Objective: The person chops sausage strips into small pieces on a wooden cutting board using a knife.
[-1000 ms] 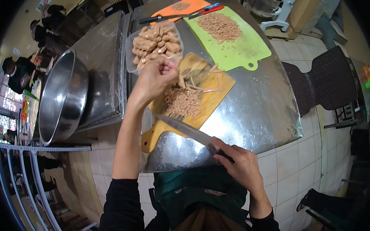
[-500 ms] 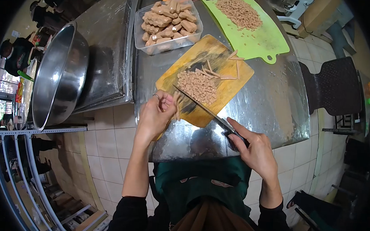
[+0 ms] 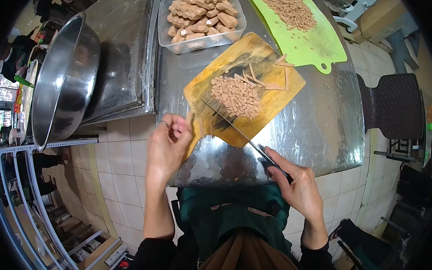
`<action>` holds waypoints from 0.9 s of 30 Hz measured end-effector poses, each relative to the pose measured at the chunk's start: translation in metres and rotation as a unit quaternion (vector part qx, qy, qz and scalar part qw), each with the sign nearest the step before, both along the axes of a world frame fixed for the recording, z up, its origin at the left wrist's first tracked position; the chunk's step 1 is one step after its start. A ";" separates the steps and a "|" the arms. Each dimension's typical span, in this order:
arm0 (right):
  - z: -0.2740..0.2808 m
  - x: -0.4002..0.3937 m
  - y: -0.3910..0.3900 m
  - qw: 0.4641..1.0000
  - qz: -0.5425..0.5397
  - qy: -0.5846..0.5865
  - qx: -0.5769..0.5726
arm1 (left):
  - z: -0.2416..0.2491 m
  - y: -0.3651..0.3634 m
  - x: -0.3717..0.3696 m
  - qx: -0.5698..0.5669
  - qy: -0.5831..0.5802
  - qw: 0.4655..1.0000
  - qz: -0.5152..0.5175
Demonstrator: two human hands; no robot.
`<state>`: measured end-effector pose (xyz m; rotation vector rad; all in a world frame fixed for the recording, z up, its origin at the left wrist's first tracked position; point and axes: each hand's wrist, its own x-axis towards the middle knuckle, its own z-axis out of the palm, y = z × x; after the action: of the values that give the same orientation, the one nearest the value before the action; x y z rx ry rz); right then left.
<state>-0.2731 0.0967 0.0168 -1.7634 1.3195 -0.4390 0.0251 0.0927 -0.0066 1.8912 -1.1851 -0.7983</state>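
My right hand (image 3: 296, 181) is closed round the black handle of a long knife (image 3: 236, 128), whose blade lies slantwise over the yellow wooden board (image 3: 281, 97). On the board, above the blade, is a pile of small brown diced pieces (image 3: 236, 96), with thin strips (image 3: 260, 82) beyond it. My left hand (image 3: 169, 142) pinches a thin brown strip (image 3: 189, 121) at the board's left edge. A few more strips (image 3: 201, 127) lie between that hand and the blade.
A clear tub (image 3: 201, 45) of brown chunks stands behind the board. A green cutting board (image 3: 318, 51) with diced pieces lies at the back right. A large metal bowl (image 3: 65, 83) is at the left. People are in the left background.
My left hand has moved left, away from the blade, with a strip between its fingers. The knife has stayed near the diced pile. The whole view has shifted slightly.
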 end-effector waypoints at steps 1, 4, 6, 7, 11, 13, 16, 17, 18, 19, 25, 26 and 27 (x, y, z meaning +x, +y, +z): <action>-0.001 0.001 0.001 1.000 -0.001 -0.001 0.000 | -0.003 0.004 -0.005 0.021 -0.008 1.000 0.004; -0.002 0.005 0.003 1.000 0.001 -0.005 -0.005 | -0.002 0.004 -0.020 0.051 -0.094 0.994 0.016; -0.002 0.004 0.002 1.000 0.005 -0.007 -0.014 | -0.001 0.001 -0.028 0.051 -0.139 0.989 0.019; -0.003 0.005 0.002 1.000 0.005 -0.013 -0.020 | -0.003 0.002 -0.030 0.060 -0.150 0.987 0.018; -0.007 0.006 0.002 0.999 0.007 -0.028 -0.034 | -0.004 0.000 -0.048 0.047 -0.230 0.972 0.001; -0.008 0.005 0.001 0.999 0.008 -0.027 -0.034 | -0.013 0.000 -0.050 -0.003 -0.245 0.969 -0.004; -0.008 0.004 0.002 0.999 0.007 -0.025 -0.034 | -0.020 -0.005 -0.053 -0.045 -0.232 0.972 -0.017; -0.007 0.003 0.001 0.999 0.008 -0.026 -0.035 | -0.021 -0.007 -0.054 -0.053 -0.221 0.974 -0.022; -0.007 0.002 0.002 0.999 0.009 -0.026 -0.037 | -0.020 -0.010 -0.054 -0.053 -0.233 0.970 -0.035; -0.007 0.001 0.002 0.999 0.007 -0.021 -0.031 | -0.018 -0.013 -0.053 -0.053 -0.245 0.967 -0.049; -0.009 -0.001 0.005 0.999 -0.007 -0.031 -0.042 | -0.016 -0.014 -0.040 -0.058 -0.228 0.967 -0.100; -0.009 -0.002 0.005 0.998 -0.013 -0.034 -0.045 | -0.017 -0.014 -0.039 -0.059 -0.219 0.969 -0.099; -0.009 -0.002 0.004 0.998 -0.018 -0.036 -0.047 | -0.017 -0.013 -0.040 -0.062 -0.224 0.968 -0.097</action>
<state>-0.2748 0.1010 0.0078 -1.7867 1.3005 -0.5874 -0.0148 0.0796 -0.0235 1.9261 -1.6756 -0.3865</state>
